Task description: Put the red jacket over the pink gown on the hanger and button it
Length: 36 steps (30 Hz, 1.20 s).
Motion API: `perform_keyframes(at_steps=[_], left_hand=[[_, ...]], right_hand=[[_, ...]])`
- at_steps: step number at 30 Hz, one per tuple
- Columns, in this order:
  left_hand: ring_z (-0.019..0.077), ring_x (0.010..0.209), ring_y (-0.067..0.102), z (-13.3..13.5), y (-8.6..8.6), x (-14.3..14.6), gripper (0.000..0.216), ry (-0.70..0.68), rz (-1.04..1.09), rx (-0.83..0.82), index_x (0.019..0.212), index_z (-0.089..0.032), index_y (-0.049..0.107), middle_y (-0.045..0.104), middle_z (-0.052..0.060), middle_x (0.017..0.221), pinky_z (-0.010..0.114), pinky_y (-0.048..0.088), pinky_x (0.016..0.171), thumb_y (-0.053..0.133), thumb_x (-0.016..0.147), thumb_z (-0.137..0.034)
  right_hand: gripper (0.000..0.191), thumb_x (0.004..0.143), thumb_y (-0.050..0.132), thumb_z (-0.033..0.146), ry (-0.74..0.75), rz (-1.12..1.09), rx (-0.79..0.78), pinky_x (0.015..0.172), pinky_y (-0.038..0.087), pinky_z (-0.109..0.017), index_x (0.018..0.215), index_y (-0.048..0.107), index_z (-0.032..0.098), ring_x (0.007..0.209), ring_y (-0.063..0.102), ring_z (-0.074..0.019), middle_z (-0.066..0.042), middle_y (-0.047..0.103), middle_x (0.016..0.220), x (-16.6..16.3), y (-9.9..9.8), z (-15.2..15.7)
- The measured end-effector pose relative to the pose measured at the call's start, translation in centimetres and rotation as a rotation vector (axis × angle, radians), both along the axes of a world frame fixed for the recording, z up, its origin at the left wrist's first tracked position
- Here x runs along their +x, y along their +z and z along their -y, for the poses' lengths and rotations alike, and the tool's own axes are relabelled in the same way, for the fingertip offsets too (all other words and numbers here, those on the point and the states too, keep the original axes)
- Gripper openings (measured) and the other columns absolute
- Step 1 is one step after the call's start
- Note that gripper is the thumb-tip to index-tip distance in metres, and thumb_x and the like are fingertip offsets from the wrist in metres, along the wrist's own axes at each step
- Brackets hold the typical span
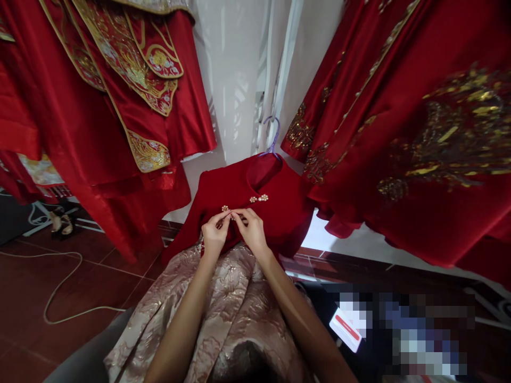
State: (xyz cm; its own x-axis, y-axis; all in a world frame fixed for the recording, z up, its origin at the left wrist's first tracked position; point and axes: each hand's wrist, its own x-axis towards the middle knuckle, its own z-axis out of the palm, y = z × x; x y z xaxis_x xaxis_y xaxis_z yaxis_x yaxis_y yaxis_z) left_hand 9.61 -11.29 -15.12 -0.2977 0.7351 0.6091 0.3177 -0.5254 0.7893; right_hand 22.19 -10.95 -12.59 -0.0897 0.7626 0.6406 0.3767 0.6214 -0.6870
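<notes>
A dark red jacket (279,221) hangs in front of me on a purple hanger (274,139), its round neckline open at the top. Below the neckline sits a flower-shaped clasp (258,198) with gold and pearly beads. Lower down, at a second beaded clasp (225,208), my left hand (214,233) and my right hand (252,229) meet fingertip to fingertip. Both are pinched closed on a part of this clasp, which the fingers mostly cover. Pale pink brocade fabric (235,287) drapes beneath my forearms, touching the jacket's lower edge.
Red embroidered garments (131,90) hang at left, and a red gown (431,122) with gold sequins hangs at right. A pale cable (64,287) curls over the tiled floor (112,255). High-heeled shoes (63,224) stand at far left. A lit phone screen (346,330) lies lower right.
</notes>
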Motion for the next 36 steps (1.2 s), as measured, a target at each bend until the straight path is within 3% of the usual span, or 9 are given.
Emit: perform_keyframes(at_steps=[10,22,27,32,36], left_hand=[[0.0184,0.077,0.069,-1.2,-0.1,-0.1,0.024,-0.116,0.128,-0.096,0.089,-0.015,0.069,0.072,0.009,0.088,0.032,0.056,0.074,0.064,0.076,-0.034],[0.0183,0.084,0.067,-1.8,-0.5,-0.2,0.018,-0.079,-0.012,-0.141,0.091,-0.016,0.064,0.070,0.009,0.093,0.033,0.052,0.081,0.054,0.083,-0.029],[0.0166,0.085,0.064,-2.0,-1.2,0.6,0.016,-0.100,0.071,-0.087,0.093,-0.018,0.057,0.066,0.007,0.093,0.032,0.051,0.081,0.055,0.083,-0.030],[0.0141,0.085,0.061,-1.1,-1.9,2.4,0.019,-0.085,0.262,-0.013,0.096,-0.018,0.048,0.059,0.006,0.093,0.030,0.052,0.080,0.055,0.083,-0.030],[0.0136,0.081,0.060,0.2,-3.5,3.7,0.022,-0.164,0.380,-0.144,0.103,-0.018,0.048,0.056,0.005,0.091,0.028,0.054,0.071,0.049,0.084,-0.028]], right_hand=[[0.023,0.090,0.048,0.037,-0.036,0.054,0.003,0.069,0.054,-0.030,0.095,0.064,0.021,0.076,0.063,-0.0164,-0.006,0.064,0.094,-0.1,-0.3,-0.8],[0.017,0.088,0.049,0.029,-0.091,0.159,0.000,0.069,0.051,-0.027,0.092,0.061,0.017,0.070,0.061,-0.0148,-0.007,0.064,0.089,-0.1,0.3,-1.0],[0.014,0.086,0.049,0.028,-0.069,0.118,-0.014,0.066,0.051,-0.027,0.094,0.056,0.018,0.068,0.060,-0.0141,-0.005,0.061,0.084,-0.1,0.1,-1.1],[0.043,0.079,0.059,0.033,-0.034,-0.048,-0.078,0.057,0.052,-0.024,0.115,0.040,0.019,0.071,0.059,-0.0149,-0.001,0.055,0.080,0.4,-0.9,-0.2],[0.051,0.074,0.063,0.032,-0.063,-0.031,-0.149,0.060,0.052,-0.026,0.116,0.037,0.019,0.076,0.059,-0.0153,-0.005,0.056,0.091,2.2,-2.3,0.6]])
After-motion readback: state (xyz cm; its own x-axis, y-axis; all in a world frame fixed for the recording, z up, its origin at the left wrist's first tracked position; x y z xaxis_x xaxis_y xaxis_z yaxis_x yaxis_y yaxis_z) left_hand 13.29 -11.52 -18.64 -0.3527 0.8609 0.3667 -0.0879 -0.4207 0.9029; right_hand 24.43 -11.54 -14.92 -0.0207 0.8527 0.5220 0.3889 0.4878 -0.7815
